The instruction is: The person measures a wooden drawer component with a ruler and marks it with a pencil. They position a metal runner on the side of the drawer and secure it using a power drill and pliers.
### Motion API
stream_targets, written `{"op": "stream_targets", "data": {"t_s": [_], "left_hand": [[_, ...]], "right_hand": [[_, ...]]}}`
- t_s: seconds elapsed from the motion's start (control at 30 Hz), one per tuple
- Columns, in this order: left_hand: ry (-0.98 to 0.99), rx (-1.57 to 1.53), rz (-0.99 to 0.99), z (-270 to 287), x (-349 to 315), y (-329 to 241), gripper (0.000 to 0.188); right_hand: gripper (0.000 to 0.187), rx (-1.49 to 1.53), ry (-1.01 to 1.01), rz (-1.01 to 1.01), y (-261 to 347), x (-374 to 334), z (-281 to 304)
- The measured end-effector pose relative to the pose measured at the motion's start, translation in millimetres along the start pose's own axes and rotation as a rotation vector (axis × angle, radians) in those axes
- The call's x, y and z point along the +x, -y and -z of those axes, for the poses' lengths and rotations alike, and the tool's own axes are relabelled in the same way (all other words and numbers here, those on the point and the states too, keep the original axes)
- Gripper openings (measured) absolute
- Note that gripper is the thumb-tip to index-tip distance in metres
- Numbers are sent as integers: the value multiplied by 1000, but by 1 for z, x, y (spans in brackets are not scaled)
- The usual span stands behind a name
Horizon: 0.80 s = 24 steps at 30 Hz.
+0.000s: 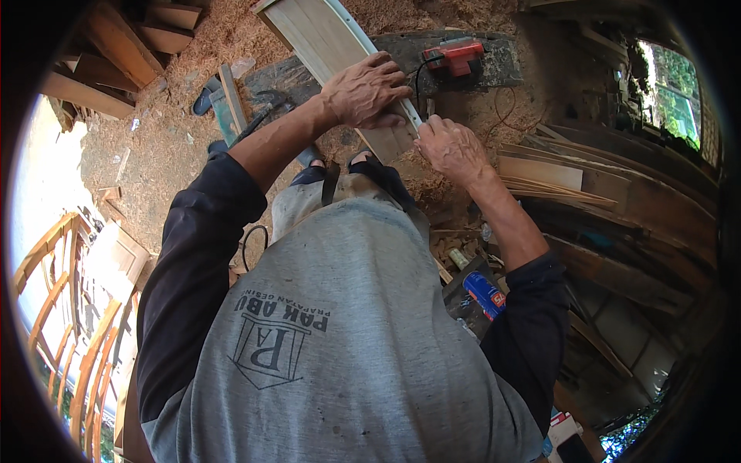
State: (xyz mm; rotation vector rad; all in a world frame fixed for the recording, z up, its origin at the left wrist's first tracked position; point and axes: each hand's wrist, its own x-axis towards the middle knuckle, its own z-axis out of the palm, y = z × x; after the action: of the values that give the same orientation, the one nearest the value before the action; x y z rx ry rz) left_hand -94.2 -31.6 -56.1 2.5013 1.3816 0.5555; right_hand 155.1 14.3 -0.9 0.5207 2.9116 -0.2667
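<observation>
A long pale wooden panel [320,38] slants from the top of the view down toward my body. Along its right edge runs a narrow whitish strip [354,28]. My left hand [364,91] lies across the panel's near part, its fingers curled over the strip and closed on it. At the strip's near end is my right hand [451,149], with thumb and fingers pressed together. Whatever it pinches there is hidden by the fingers. Below the left hand, the panel's near end [388,143] shows above my feet.
A red power tool [454,59] with a dark cord rests on a dark board [498,65]. Wood shavings [139,154] cover the ground. Stacked planks [610,181] line the right, and curved wooden frames [58,293] stand at left. A blue can [484,294] is near my right elbow.
</observation>
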Motion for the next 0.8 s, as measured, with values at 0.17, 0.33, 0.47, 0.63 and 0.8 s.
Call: {"op": "stream_targets", "data": {"t_s": [0.17,0.33,0.47,0.63,0.8], "left_hand": [[-47,25,-16,-3,7,1,54],[-29,-14,-15,-3,4,2,55],[-30,3,-15,-2,3,0,55],[-14,-13,-18,-3,5,-3,55],[-38,8,-20,1,6,3,54]], "right_hand": [[36,-67,-6,-155,2,-4,-13],[38,-18,-57,-295,15,-8,-13],[37,-10,-167,-105,19,-1,11],[37,-42,-48,-14,4,-6,-4],[37,-26,100,-375,16,1,-7]]}}
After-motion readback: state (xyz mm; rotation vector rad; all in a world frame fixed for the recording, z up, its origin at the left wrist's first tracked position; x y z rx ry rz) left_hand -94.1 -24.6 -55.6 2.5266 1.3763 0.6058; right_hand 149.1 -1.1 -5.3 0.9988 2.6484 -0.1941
